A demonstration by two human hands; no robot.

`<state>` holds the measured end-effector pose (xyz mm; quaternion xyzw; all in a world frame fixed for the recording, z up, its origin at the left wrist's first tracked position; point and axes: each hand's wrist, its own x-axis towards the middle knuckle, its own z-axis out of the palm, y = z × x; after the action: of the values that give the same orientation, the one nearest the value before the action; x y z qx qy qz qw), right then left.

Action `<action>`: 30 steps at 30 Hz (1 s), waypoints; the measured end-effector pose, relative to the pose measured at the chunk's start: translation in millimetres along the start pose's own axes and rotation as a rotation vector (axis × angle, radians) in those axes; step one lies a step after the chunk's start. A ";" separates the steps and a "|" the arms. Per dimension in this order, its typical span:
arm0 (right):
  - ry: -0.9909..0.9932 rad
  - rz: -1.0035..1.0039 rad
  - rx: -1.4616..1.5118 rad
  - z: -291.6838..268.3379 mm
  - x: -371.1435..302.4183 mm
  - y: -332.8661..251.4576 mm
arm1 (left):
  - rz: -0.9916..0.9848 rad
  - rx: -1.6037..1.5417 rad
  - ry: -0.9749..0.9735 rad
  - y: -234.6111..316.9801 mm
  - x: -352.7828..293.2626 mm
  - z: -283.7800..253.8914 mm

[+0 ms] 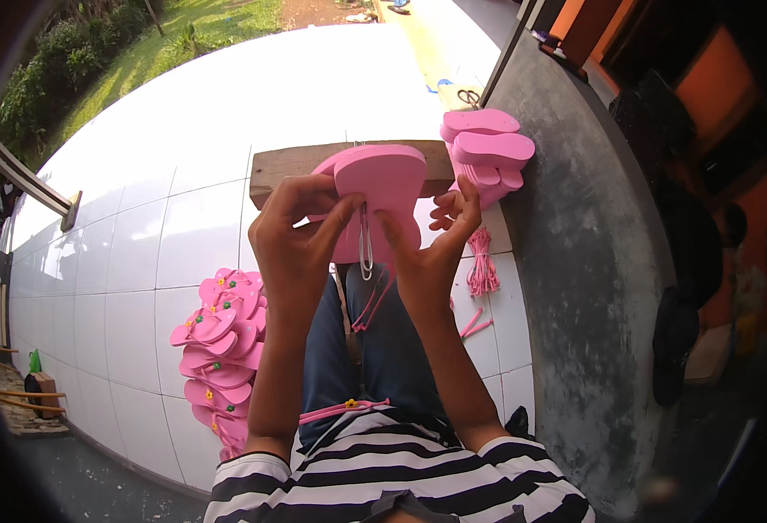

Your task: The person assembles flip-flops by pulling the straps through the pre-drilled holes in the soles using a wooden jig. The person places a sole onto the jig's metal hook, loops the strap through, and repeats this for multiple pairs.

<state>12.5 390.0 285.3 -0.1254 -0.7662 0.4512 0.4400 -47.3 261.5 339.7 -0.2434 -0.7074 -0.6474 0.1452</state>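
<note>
My left hand is closed on a pink flip-flop sole, fingers at its left edge and thumb on its face. A second pink layer shows behind that sole. Beside my left thumb, a looped metal wire tool sticks out of the sole and hangs down. My right hand rests its thumb against the sole's right part, its other fingers spread and partly bent off to the side. Below the sole dangles a thin pink strap; its upper part is hidden.
A wooden block stands behind the sole. Stacked pink soles and scissors are at the right. Nearer lie bundled pink straps. Finished pink flip-flops with flower trims pile at the left. Another strap lies on my lap.
</note>
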 end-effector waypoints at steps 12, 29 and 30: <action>-0.324 0.120 -0.023 -14.2 -154.4 70.7 | -0.112 0.185 -0.132 -121.3 -190.1 9.4; -0.558 0.258 -0.122 -98.0 -121.5 70.1 | -0.057 -0.247 -0.080 -88.4 -152.0 -61.8; -0.536 0.148 -0.210 -96.3 -122.1 68.4 | -0.017 -0.295 -0.110 -81.9 -147.3 -51.9</action>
<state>145.3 412.4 181.7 -0.1019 -0.8863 0.4175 0.1725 27.0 183.7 199.9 -0.2910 -0.6135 -0.7314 0.0634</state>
